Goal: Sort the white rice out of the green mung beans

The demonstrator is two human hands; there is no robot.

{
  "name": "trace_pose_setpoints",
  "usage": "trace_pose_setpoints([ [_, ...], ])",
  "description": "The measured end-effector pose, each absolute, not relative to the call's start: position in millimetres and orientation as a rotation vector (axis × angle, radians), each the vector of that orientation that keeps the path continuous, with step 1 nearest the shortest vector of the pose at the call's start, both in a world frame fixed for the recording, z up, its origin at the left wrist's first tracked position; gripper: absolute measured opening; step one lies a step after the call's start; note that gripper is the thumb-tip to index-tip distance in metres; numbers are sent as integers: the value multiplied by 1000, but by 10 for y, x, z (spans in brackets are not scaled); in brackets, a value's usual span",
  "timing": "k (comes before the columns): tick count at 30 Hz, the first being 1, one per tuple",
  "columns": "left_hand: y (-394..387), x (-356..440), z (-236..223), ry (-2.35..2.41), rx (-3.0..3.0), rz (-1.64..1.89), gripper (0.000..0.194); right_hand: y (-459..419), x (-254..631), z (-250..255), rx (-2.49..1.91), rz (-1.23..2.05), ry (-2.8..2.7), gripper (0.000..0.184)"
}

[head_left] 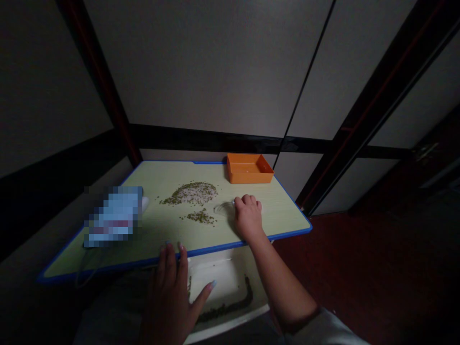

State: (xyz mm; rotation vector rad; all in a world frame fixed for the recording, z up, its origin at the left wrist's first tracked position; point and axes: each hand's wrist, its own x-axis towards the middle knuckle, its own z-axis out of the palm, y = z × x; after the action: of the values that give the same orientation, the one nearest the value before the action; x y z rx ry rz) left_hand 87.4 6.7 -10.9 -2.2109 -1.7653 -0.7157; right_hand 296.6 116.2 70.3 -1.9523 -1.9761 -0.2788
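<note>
My right hand (248,216) is closed around a clear, see-through object (223,209) on the table, perhaps a small cup or scoop. Its rounded end pokes out to the left of my fingers; the rest is hidden. Left of it lies a small heap of green grains (200,217), and behind that a larger spread of pale and green grains (194,193). My left hand (176,282) has its fingers stretched out at the table's near edge, holding nothing. Below that edge, between my arms, sits a white tray (215,273) with dark green grains along its near and right sides.
An orange open box (251,177) stands at the back right of the pale table (158,177), which has a blue rim. At the left lies a blurred-out, light blue item (117,218) with a cable below it. Panelled walls rise behind; reddish floor shows at right.
</note>
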Motion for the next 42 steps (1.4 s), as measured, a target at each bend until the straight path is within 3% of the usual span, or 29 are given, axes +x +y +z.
trace_pose_setpoints([
  [7,52,874,-93,-1785,-2198,-617,82,1187,2935,673,-1944,-206,-2067,18],
  [42,61,846,-70,-1693,-2227,-629,85,1130,2958,678,-1781,-185,-2172,20],
])
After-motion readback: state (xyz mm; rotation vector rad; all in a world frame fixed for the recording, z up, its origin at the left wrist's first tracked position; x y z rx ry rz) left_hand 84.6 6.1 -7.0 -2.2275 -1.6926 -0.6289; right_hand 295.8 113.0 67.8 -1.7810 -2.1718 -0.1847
